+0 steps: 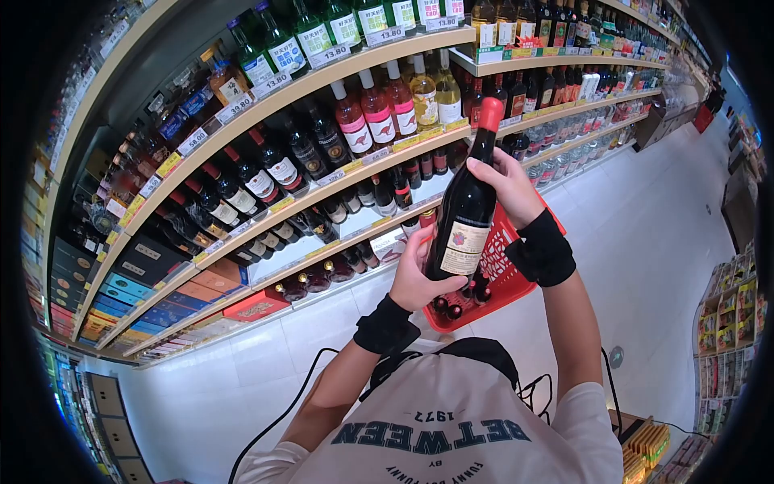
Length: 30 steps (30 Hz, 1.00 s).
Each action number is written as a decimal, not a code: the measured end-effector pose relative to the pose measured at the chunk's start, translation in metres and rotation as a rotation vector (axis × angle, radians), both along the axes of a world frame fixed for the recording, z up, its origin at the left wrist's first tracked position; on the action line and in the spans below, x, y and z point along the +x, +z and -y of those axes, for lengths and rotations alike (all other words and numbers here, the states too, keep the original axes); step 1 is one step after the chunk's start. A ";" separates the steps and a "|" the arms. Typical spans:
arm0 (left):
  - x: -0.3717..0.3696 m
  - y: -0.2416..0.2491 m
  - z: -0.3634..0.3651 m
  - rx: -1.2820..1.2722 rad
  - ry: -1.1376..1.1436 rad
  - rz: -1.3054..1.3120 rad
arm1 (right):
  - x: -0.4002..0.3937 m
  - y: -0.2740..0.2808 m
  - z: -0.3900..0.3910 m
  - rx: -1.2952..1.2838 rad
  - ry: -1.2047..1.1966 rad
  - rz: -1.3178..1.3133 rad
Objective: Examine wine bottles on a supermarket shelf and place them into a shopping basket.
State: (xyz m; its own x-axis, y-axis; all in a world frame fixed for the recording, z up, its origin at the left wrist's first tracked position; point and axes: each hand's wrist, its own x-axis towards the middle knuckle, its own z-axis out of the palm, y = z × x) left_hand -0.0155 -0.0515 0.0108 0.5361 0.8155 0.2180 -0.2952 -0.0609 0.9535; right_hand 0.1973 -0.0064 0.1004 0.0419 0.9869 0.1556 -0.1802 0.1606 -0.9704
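A dark wine bottle (pixel 468 202) with a red-capped neck and a cream label is held tilted in front of me, its neck pointing up and away. My left hand (pixel 419 274) is wrapped round its lower part, the thumb beside the label. Higher up, my right hand (pixel 508 184) grips the bottle near its shoulder, thumb on the glass. Beneath the bottle stands a red shopping basket (pixel 509 286), partly hidden by it and my hands. Several dark bottles (pixel 455 311) lie inside the basket.
Curved-looking shelves (pixel 306 194) with many bottles and price tags run along the left and ahead. Boxed goods (pixel 145 262) fill the lower left. Pale floor tiles (pixel 637 210) show at the right, beyond them a rack of packets (pixel 730 315). Black cables hang beside my body.
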 end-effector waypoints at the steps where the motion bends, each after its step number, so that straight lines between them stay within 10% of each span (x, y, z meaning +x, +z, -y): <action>1: 0.001 -0.004 0.000 0.089 0.067 -0.087 | -0.003 0.000 0.000 -0.005 -0.076 0.034; 14: -0.005 -0.025 -0.002 0.318 0.228 -0.385 | -0.025 -0.037 -0.007 0.016 -0.355 0.087; 25: -0.053 -0.036 -0.048 -0.291 -0.534 -0.103 | -0.020 -0.002 0.016 0.247 0.192 -0.453; 30: -0.040 -0.002 -0.030 -0.288 -0.503 -0.035 | -0.015 -0.006 0.009 0.242 0.317 -0.430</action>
State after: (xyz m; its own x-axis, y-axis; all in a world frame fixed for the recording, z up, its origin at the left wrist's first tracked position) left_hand -0.0552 -0.0217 0.0086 0.8762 0.4820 0.0006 -0.1887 0.3419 0.9206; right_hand 0.1825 -0.0150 0.0943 -0.1402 0.9001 0.4126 -0.6247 0.2429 -0.7422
